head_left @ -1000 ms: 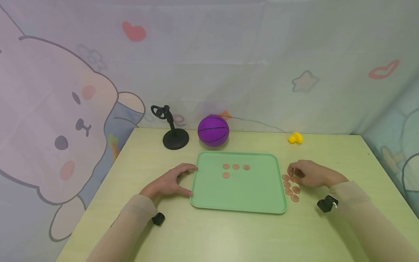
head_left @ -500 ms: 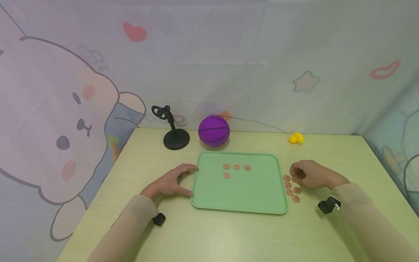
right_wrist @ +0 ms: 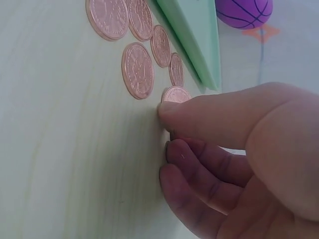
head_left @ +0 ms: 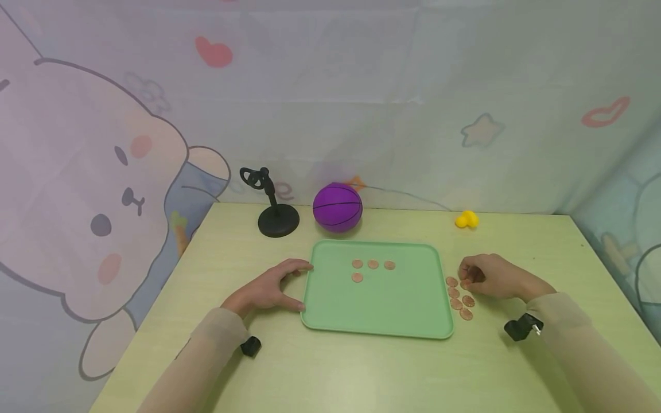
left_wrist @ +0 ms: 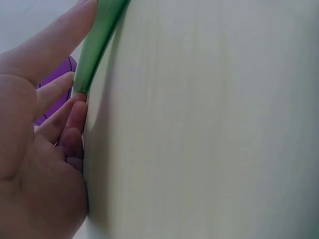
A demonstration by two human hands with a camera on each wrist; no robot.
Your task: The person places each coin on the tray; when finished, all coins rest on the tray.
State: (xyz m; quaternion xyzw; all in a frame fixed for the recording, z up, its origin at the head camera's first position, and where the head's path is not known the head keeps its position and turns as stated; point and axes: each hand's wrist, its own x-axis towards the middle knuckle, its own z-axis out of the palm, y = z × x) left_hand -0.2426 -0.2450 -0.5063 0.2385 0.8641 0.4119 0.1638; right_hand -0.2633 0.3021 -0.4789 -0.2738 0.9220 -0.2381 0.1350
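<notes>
A green tray [head_left: 377, 310] lies mid-table with several copper coins [head_left: 373, 264] in its far half. My left hand [head_left: 265, 289] rests at its left edge, index finger and thumb touching the rim [left_wrist: 99, 40], fingers relaxed. More coins [head_left: 457, 298] lie in a cluster on the table just right of the tray. My right hand [head_left: 490, 275] sits over the far end of that cluster with fingers curled. In the right wrist view its thumb tip and fingertips [right_wrist: 172, 149] close on one coin [right_wrist: 175, 94] that lies flat on the table, next to other coins [right_wrist: 137, 69].
A purple ball [head_left: 337, 207] and a black stand [head_left: 277, 221] sit behind the tray near the wall. A small yellow toy [head_left: 466, 219] lies at the back right. A printed cloth backdrop rises behind the pale green table [head_left: 335, 373].
My right hand has edged slightly right and curled tighter over the coins by the tray. The left hand and the tray have not moved.
</notes>
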